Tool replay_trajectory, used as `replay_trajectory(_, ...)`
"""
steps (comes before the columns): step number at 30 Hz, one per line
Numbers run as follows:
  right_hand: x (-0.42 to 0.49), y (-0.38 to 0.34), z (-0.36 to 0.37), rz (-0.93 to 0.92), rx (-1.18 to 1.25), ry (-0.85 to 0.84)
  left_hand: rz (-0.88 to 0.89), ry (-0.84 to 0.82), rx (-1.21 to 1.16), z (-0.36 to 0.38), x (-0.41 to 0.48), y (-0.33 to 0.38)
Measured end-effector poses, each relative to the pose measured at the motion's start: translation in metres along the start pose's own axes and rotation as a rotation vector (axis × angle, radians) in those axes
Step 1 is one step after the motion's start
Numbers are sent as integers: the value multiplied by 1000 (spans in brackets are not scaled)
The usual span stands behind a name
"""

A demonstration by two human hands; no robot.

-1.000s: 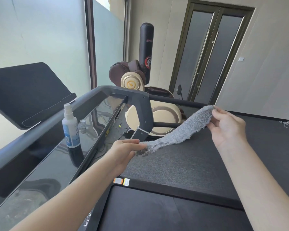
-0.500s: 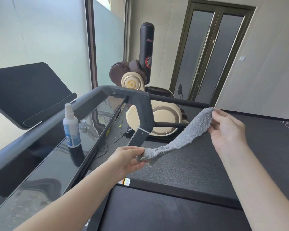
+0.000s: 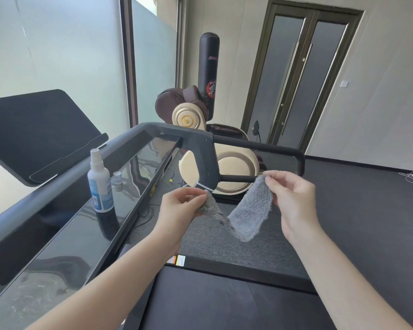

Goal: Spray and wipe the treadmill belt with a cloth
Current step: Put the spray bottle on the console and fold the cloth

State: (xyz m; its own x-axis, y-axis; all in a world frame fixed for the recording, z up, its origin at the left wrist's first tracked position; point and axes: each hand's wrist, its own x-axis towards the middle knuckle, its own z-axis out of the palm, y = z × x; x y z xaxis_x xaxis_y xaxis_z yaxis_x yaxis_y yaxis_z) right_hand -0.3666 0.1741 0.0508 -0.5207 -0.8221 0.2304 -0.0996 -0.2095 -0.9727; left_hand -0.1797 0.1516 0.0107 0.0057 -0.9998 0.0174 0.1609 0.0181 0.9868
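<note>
A fluffy grey cloth (image 3: 249, 210) hangs in a V between my hands, above the front of the treadmill. My left hand (image 3: 179, 208) pinches one end, my right hand (image 3: 293, 198) pinches the other. The black treadmill belt (image 3: 224, 303) lies below, at the bottom of the view. A white spray bottle with a blue label (image 3: 100, 184) stands upright on the glossy black treadmill console (image 3: 65, 239) to the left, apart from both hands.
A small silver cap (image 3: 117, 181) stands beside the bottle. The grey treadmill handrail (image 3: 200, 144) crosses just behind the cloth. A tilted black tablet shelf (image 3: 34, 129) is at left. A beige massage chair (image 3: 234, 167) and a black punching bag (image 3: 209, 67) stand behind; dark double doors (image 3: 301, 75) at back.
My hands have come closer together, so the cloth, stretched out before, now sags in a V. My left hand has risen and my right hand has moved left and down.
</note>
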Motion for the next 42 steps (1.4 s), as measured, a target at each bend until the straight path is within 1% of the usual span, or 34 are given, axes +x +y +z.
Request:
replay_trajectory(4,-21,2,23,-220,-208,-151,-2,-78,-69,6,-3,9)
replay_trajectory(7,-35,9,34,-319,-307,-205,8,-107,-106,8,-6,12)
replay_trajectory(12,-39,13,38,-338,-272,-205,1,-103,-164,4,-6,12)
replay_trajectory(18,-38,10,36,-345,-195,-192,35,-210,-179,5,-10,17)
replay_trajectory(21,-38,8,33,-378,-218,-192,99,-201,-58,6,-13,19)
replay_trajectory(24,-39,6,29,-446,-295,-249,156,-170,47,8,-13,20)
replay_trajectory(27,-40,4,26,-478,-321,-349,170,-148,41,7,-13,21)
replay_trajectory(30,-39,7,26,-527,-383,-372,178,-133,69,7,-13,21)
replay_trajectory(32,-40,8,26,-498,-364,-341,159,-130,97,6,-13,21)
replay_trajectory(36,-36,7,24,-359,-285,-252,152,-133,225,5,-12,19)
replay_trajectory(42,-22,6,16,-266,-279,-167,148,-187,315,3,-13,21)
